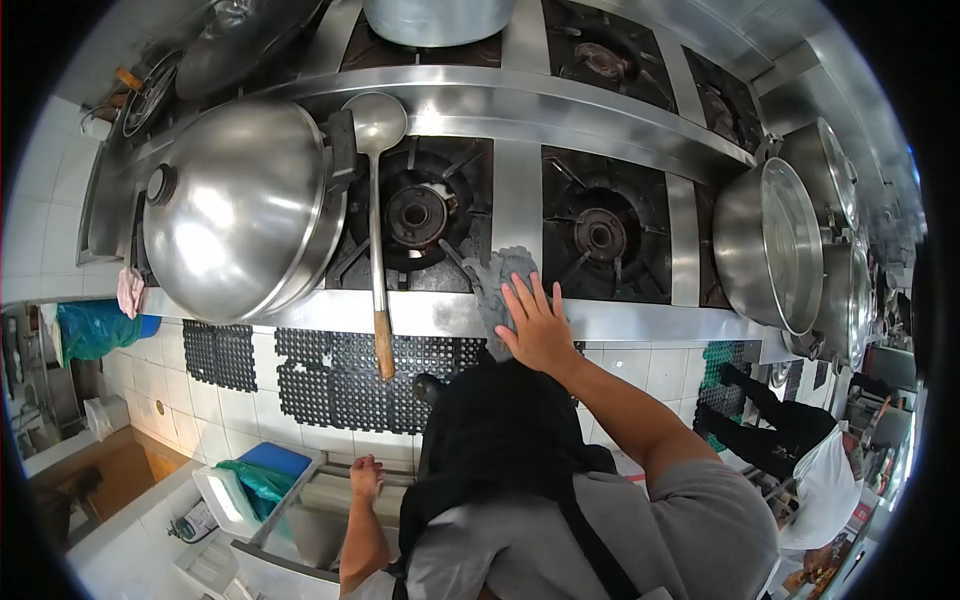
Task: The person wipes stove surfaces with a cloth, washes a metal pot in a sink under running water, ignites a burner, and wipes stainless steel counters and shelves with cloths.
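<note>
My right hand [538, 328] lies flat with its fingers spread on a grey cloth [497, 285], at the front steel edge of the stove [620, 320]. The cloth is crumpled and lies over the strip between two front burners [416, 214]. Lower down, my left hand [367, 478] hangs beside my body, away from the stove. Its fingers are curled in and nothing shows in them. Left of the cloth, a long ladle [377, 230] with a wooden handle end rests across the stove, its handle jutting past the front edge.
A large domed lid [240, 210] covers a wok at the left. Big steel pots [770, 245] stand at the right, and another pot [437, 20] sits on the back row. Black rubber mats [345, 375] cover the floor tiles. A co-worker [825, 480] stands at the far right.
</note>
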Available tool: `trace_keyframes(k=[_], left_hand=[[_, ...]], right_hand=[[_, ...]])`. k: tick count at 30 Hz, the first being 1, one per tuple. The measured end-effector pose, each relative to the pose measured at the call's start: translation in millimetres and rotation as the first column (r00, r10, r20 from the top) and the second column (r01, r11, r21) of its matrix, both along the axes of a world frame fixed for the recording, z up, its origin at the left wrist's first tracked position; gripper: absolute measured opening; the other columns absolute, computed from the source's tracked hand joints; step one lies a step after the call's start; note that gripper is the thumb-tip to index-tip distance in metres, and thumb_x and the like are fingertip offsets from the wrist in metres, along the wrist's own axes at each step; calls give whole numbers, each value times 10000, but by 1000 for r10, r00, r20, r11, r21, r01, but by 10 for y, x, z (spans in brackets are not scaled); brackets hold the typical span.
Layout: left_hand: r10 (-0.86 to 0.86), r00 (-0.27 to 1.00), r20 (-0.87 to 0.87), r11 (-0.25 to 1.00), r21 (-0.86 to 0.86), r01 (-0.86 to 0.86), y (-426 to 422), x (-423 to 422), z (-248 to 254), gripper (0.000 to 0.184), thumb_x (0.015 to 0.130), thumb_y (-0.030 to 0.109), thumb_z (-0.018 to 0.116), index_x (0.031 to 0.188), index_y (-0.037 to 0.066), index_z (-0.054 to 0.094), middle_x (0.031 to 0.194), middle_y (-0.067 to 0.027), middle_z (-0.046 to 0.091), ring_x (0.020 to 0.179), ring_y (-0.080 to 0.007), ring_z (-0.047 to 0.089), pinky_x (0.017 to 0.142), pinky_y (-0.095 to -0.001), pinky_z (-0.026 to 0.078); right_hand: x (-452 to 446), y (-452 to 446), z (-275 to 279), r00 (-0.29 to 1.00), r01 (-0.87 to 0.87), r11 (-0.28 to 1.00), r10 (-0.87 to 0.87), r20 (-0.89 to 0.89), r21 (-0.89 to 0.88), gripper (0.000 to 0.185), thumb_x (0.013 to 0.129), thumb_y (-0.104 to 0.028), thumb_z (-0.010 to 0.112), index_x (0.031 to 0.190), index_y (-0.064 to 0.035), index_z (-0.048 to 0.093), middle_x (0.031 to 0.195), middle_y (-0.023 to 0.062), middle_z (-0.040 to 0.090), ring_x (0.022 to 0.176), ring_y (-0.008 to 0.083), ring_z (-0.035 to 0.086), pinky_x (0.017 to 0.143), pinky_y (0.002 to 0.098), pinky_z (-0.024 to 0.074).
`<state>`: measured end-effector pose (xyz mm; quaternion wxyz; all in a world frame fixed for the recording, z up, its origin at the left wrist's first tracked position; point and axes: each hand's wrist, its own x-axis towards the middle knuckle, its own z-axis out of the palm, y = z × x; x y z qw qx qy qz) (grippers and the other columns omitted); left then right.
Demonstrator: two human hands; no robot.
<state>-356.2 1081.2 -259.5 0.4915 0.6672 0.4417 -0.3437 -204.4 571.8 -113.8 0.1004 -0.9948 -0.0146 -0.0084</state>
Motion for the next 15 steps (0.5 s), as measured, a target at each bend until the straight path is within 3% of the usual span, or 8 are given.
trace_keyframes(k=[2,6,8,9,10,13,14,15], left_hand=[[-26,1000,10,1000,17,25,116,35,13,229,964,303,574,970,75,552,784,-76,649,598,-170,612,474,-292,457],[-46,996,75,997,60,42,37,171,222,229,969,296,563,973,68,554,803,-86,661,634,-180,637,493,-296,475],[-14,993,118,999,49,9,-41,169,338,222,971,288,558,978,66,556,810,-91,664,638,-183,643,492,-297,483],[14,987,160,999,30,-19,-64,160,379,216,973,280,553,984,65,558,816,-95,667,642,-187,648,492,-299,490],[25,987,156,999,37,-31,-67,137,400,216,973,280,553,984,65,558,816,-95,667,642,-187,648,492,-299,490],[120,983,142,992,16,-123,-96,-325,473,238,985,301,529,985,67,573,837,-109,677,696,-222,672,576,-330,519],[198,975,104,980,-25,-196,-136,-478,447,214,976,275,547,982,61,563,834,-107,674,679,-210,664,555,-315,516],[274,959,65,961,-64,-270,-161,-679,419,193,967,249,566,979,56,554,831,-105,671,663,-198,655,535,-300,513]], right_hand=[[184,-75,-61,999,33,999,-32,34,-18,696,903,-440,555,1450,-48,377,1517,144,336,1416,365,273,1131,591,187],[1243,-589,-348,952,165,974,-117,282,-154,557,919,-307,540,1380,-6,456,1437,171,451,1376,358,345,1135,546,226],[1799,-1099,-380,967,204,975,-187,173,-90,389,917,-137,493,1274,9,532,1306,194,556,1247,374,490,1048,462,393],[1968,-1403,-441,931,223,973,-232,282,66,365,907,-101,473,1250,1,545,1235,215,592,1159,376,551,990,447,444],[2091,-1645,-318,898,332,943,-320,303,11,327,942,-148,450,1210,-9,574,1047,214,648,995,394,611,906,484,478],[2010,-2196,106,679,522,843,-504,533,132,335,941,-145,461,1237,-46,584,1113,227,630,1070,397,572,926,486,452],[1973,-2450,1,630,483,870,-424,651,99,350,922,-122,498,1256,-54,577,1150,223,624,1097,385,556,938,466,441],[1964,-2558,-87,623,591,806,-474,622,22,312,876,-79,536,1170,-39,634,1117,206,653,1026,398,601,887,454,486]])
